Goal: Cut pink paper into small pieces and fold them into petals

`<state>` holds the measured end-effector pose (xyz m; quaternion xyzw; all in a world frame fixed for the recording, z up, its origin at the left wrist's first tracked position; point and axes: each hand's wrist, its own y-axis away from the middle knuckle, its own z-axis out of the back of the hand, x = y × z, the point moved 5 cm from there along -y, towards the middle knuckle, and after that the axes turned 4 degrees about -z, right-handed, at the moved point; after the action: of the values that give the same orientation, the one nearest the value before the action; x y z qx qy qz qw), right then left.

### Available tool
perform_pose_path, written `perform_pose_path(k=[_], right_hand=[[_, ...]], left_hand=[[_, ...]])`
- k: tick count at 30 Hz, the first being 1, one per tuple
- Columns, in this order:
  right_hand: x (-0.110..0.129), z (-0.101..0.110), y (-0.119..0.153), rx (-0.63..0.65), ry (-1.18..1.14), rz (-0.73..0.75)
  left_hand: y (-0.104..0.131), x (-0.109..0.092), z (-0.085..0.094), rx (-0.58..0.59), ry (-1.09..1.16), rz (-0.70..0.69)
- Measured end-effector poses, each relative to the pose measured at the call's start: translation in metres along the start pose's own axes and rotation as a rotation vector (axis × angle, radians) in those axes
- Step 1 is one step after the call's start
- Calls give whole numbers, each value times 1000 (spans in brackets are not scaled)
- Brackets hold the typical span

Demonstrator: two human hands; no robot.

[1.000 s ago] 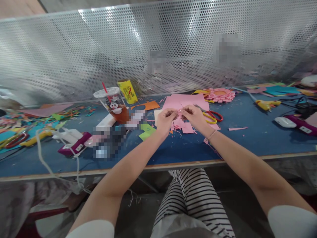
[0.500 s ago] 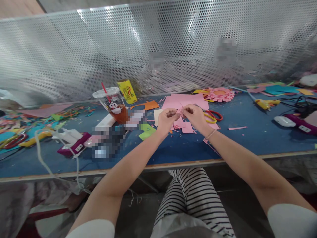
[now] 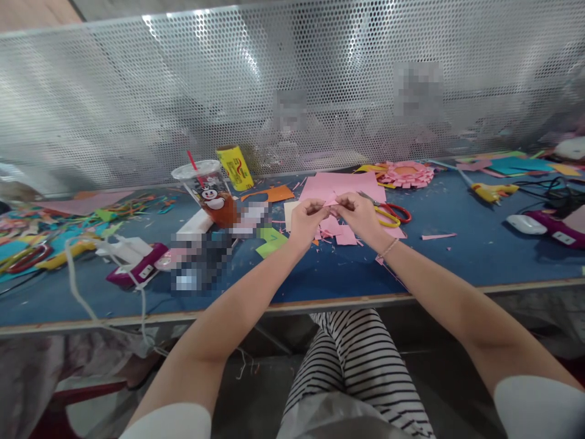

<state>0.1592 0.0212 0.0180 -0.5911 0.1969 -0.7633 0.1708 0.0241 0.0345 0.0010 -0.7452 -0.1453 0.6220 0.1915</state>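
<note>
Between my fingertips is a small piece of pink paper (image 3: pixel 329 202), partly covered by the fingers. My left hand (image 3: pixel 307 217) pinches its left side, and my right hand (image 3: pixel 359 211) pinches the right side, close against the left. Behind both hands lies a large pink sheet (image 3: pixel 340 182). Small pink paper squares (image 3: pixel 346 235) and thin scraps are scattered just below the hands. Scissors with red and yellow handles (image 3: pixel 393 214) rest beside my right hand, their blades partly hidden behind it.
A plastic cup of brown drink (image 3: pixel 211 194) with a red straw stands left, near a yellow box (image 3: pixel 235 167). A pink fringed paper rosette (image 3: pixel 408 174) and a yellow glue gun (image 3: pixel 493 192) lie right. White cables (image 3: pixel 75 280) hang over the table's front edge. A perforated metal screen (image 3: pixel 256 91) rises behind.
My fingers have shifted slightly on the pink paper, and the two hands' fingertips have drawn closer together. The things on the table stay where they were.
</note>
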Motion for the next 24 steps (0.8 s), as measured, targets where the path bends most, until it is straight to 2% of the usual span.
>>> perform_pose_path(k=[8, 14, 18, 21, 24], right_hand=[[4, 3, -1, -5, 46, 7], [-1, 2, -1, 7, -18, 0], [7, 5, 2, -45, 68, 130], [15, 7, 3, -36, 213, 288], [19, 9, 3, -18, 303, 364]], left_hand=[[0, 1, -2, 68, 129, 107], [0, -1, -3, 46, 72, 56], [1, 3, -3, 16, 134, 124], [2, 3, -3, 1, 154, 169], [2, 0, -3, -4, 168, 186]])
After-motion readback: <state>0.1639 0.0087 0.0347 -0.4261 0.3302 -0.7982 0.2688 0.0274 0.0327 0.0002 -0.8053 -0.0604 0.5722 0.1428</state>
